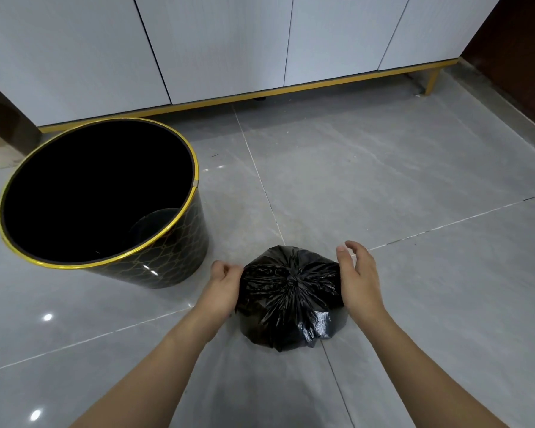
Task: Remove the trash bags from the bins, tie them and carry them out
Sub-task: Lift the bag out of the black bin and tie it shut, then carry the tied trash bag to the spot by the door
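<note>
one black trash bag [291, 296] sits on the grey tiled floor [414, 186] in front of us, its mouth gathered into a single knot at the top centre, the plastic creased in folds running out from it. we count two bare hands, one at each side of the bag. our left hand [221, 285] lies against the bag's left flank with its fingers curled inward at the plastic's edge; whether they pinch the bag or only rest beside it, we cannot tell. our right hand [357, 278] is at the bag's right flank, palm side touching the plastic, its fingers loosely bent and spread apart, the fingertips raised clear of the bag and holding nothing. to the left stands one round bin [173, 251], black with a fine gold lattice pattern and a gold rim, upright on the floor, near the bag but apart from it. its dark inside shows no liner that we can make out. behind bin and bag runs one white cabinet [223, 44] with several door panels, a gold strip along its base and one gold leg visible at the right.
</note>
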`<state>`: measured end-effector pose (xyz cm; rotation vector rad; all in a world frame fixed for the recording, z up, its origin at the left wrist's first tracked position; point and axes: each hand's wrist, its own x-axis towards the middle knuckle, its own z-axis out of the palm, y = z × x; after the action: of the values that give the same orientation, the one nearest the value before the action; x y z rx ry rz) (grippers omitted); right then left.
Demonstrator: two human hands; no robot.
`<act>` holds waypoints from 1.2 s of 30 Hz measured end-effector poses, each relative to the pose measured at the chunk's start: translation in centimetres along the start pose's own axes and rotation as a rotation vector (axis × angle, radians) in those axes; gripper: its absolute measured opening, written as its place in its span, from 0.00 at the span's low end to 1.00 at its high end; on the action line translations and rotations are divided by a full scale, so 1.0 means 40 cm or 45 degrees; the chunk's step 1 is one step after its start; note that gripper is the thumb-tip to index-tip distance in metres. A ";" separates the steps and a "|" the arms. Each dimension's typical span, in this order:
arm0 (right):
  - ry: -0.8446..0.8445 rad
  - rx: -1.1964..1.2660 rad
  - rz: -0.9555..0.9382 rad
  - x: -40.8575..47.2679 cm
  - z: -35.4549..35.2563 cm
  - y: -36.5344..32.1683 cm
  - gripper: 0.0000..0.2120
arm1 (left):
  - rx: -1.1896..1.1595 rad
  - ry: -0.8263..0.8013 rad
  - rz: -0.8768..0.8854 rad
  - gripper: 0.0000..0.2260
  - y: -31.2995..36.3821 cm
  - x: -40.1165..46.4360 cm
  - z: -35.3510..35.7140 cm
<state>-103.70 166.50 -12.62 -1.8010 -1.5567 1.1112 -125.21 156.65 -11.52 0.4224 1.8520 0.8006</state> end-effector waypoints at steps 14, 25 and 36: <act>-0.226 0.588 0.523 -0.031 0.056 -0.028 0.29 | -0.366 -0.033 -0.045 0.23 0.045 0.005 0.083; -0.054 0.604 0.411 -0.055 -0.234 -0.667 0.27 | -0.400 -0.012 0.057 0.30 0.647 -0.309 -0.121; 0.003 0.821 0.281 -0.355 -0.832 -1.768 0.28 | -0.389 0.018 0.298 0.24 1.583 -1.124 -0.547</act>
<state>-115.09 172.23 65.77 -1.5308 -0.8543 1.4973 -131.26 167.15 68.23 0.4420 1.6755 1.2276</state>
